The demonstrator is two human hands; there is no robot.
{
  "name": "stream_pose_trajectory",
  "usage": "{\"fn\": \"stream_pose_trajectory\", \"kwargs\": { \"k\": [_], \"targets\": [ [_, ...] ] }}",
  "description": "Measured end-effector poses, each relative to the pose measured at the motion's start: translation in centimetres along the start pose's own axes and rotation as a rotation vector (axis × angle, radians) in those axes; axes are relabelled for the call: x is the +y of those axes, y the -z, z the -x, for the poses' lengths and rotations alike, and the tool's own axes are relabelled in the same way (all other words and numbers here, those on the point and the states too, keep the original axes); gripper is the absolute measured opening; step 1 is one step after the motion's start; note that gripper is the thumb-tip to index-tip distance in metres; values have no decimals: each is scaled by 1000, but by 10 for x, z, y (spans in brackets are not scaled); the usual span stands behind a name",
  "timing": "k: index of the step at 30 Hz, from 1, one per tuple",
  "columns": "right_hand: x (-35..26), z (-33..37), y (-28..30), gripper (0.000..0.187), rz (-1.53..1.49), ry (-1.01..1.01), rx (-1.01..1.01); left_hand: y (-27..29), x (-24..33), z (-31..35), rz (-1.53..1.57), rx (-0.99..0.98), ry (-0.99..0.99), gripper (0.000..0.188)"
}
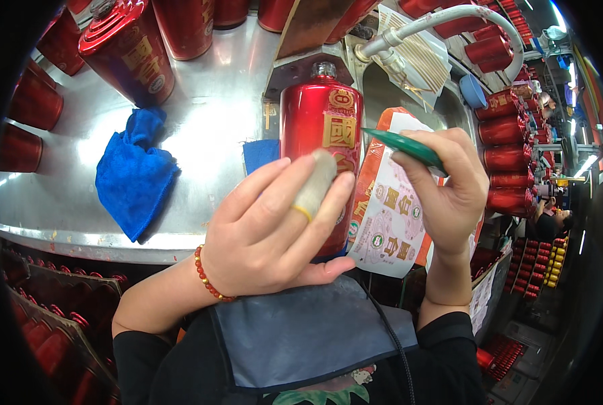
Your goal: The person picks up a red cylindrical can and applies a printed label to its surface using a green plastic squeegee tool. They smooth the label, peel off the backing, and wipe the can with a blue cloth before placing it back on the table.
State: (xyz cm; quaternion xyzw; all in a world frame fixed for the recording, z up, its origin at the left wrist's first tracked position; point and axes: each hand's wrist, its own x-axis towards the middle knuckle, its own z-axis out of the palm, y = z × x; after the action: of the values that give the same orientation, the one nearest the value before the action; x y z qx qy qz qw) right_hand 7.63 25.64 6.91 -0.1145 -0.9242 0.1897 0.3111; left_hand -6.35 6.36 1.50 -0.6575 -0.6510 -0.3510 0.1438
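While the left-hand grip (271,226) spreads loosely over a glossy red bottle with gold lettering (306,111), the right-hand grip (455,185) pinches a slim, pointed green tool (408,146).

Lying or leaning back, I cannot tell which, the bottle is at the near edge of a shiny metal table (210,98), neck away, lettered face up, likely for plain sight of it. The left fingers enclose nothing; they are over its lower half, perhaps steadying it, one wearing a beige finger cover with a yellow band (317,183). The tool's tip points at the bottle's right edge; contact is unclear. Just beside, a white sheet with pink and gold printing (390,223) seems placed for easy reach; a crumpled blue cloth (136,179) lies apart at left.
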Motion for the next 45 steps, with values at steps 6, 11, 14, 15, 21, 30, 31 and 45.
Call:
{"fn": "stream_pose_trajectory", "kwargs": {
  "k": [6, 11, 14, 15, 21, 30, 31, 45],
  "targets": [
    [-13, -15, -5, 36, 115, 267, -153, -28, -8, 9, -4, 220, -238, 36],
    [-11, -25, -11, 36, 138, 311, -143, -28, -14, 14, 6, 146, -366, 25],
    [-15, -27, -9, 38, 140, 327, -189, -35, -11, 14, 69, 226, -322, 30],
    [-15, -28, -9, 39, 140, 331, -191, -35, -11, 14, 72, 225, -316, 30],
    [-15, -31, -8, 40, 181, 322, -176, -34, -11, 14, 87, 214, -301, 27],
    [-14, -28, -10, 43, 147, 335, -197, -33, -10, 14, 81, 198, -279, 24],
    [-13, -29, -10, 42, 153, 332, -196, -32, -10, 14, 77, 194, -278, 24],
    [1, -14, -5, 32, 53, 188, -108, -34, -16, 16, 129, 120, -189, 45]
  ]
}}
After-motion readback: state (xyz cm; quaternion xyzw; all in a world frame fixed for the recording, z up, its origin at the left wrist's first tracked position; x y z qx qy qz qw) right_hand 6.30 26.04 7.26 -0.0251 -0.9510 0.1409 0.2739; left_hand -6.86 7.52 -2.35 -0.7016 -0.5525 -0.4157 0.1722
